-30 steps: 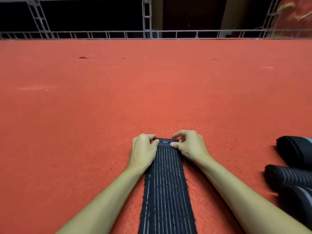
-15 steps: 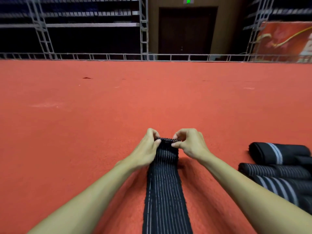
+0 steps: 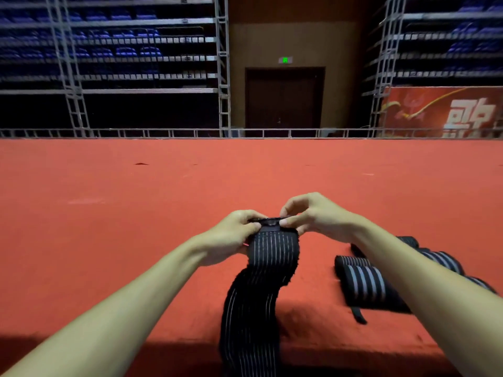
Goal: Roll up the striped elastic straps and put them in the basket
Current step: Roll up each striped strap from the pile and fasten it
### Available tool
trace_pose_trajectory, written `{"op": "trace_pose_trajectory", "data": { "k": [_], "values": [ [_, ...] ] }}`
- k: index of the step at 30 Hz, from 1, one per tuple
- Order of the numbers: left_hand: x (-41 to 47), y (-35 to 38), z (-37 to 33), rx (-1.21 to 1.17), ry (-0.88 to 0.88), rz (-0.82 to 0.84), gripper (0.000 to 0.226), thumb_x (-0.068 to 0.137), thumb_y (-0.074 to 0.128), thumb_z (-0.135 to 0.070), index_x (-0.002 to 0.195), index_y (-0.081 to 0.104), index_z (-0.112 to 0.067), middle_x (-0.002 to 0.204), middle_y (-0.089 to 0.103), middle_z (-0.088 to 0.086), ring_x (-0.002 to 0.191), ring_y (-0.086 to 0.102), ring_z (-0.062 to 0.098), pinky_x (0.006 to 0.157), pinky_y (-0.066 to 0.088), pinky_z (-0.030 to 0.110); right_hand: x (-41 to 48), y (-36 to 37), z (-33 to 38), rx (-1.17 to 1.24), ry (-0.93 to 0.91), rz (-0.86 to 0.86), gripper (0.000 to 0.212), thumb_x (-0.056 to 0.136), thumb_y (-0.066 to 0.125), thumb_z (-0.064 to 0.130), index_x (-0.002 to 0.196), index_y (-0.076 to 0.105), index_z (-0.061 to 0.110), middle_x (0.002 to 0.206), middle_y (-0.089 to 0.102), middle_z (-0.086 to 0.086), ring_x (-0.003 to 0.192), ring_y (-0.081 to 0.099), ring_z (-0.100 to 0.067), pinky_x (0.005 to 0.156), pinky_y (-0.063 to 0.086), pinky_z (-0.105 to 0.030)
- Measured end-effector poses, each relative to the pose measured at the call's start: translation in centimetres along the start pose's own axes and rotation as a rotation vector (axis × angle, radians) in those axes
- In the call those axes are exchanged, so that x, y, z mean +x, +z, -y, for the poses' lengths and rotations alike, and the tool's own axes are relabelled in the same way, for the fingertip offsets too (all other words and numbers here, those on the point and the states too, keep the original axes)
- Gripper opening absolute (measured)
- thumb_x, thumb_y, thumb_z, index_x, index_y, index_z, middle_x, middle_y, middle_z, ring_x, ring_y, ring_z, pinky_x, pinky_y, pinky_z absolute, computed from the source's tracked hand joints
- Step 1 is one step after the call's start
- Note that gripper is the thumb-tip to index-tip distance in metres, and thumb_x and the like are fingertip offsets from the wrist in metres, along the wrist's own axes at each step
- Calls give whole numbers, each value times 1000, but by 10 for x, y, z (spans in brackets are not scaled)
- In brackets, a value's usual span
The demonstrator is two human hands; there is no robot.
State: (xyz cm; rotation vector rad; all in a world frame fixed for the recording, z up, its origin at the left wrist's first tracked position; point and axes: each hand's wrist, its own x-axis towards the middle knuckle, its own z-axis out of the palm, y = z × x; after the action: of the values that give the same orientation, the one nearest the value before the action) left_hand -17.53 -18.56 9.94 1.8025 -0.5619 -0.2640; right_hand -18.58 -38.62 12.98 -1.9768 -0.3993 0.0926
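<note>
- A long black elastic strap with thin white lengthwise stripes (image 3: 261,281) is seen at 6 o'clock. It is slightly fuzzy along its edges, and its near part is cut off by the bottom edge of the view.
- Its long axis is laid from 6 o'clock toward 12 o'clock, with a soft S-bend midway. The upper stretch is lifted clear of the red carpeted floor (image 3: 109,213).
- The far end of the strap is turned over into a small, tight fold, which is held between the two hands just past the middle of the view.
- The left hand (image 3: 236,235) is curled at the 9 o'clock side of that end, with thumb and fingers pinched on the strap's edge.
- The right hand (image 3: 313,216) is arched over the 3 o'clock side, and the fold is pinched between its thumb and forefinger.
- Several rolled black straps with white stripes (image 3: 364,284) are laid on the floor at 4 o'clock of the hands, partly hidden by the right forearm.
- Farther off at 12 o'clock, a grey metal railing (image 3: 163,133) and a dark brown double door (image 3: 284,99) are seen. A red banner (image 3: 446,112) is placed at 2 o'clock.
</note>
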Motion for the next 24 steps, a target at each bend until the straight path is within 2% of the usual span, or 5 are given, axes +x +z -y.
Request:
{"op": "trace_pose_trajectory", "data": {
  "k": [4,8,12,17,24],
  "values": [
    [-17,4,-33,-304,-48,111,27,98,38,-2,105,63,-6,56,52,-4,41,45,1,36,39,13,-25,-15,26,213,-48,59,11,80,70,12,85,65,4,84,59,-15,67,55,-18,55,52,-19],
    [-14,4,-45,-548,7,234,30,94,47,-6,120,61,1,106,60,17,77,59,12,64,55,19,-36,-20,34,367,-127,85,14,86,63,22,76,69,15,79,62,-6,64,53,-16,58,46,-24],
    [0,24,-31,-249,-13,18,23,100,40,-8,111,61,-6,73,60,0,56,56,7,51,49,24,-26,-19,7,191,3,-45,16,90,63,24,88,68,9,83,58,-11,62,52,-19,51,47,-24],
    [38,34,13,-27,45,-207,19,101,40,-12,112,55,-12,99,61,3,80,58,9,63,48,24,0,-12,-36,122,126,-154,38,96,51,43,90,64,7,66,52,-3,48,48,-13,45,46,-25],
    [90,37,74,29,178,-336,26,95,40,-1,92,55,-22,86,58,-6,72,50,3,61,38,17,57,-2,-96,73,136,-295,42,92,58,43,82,69,4,70,48,-8,63,44,-19,50,39,-26]
  ]
}}
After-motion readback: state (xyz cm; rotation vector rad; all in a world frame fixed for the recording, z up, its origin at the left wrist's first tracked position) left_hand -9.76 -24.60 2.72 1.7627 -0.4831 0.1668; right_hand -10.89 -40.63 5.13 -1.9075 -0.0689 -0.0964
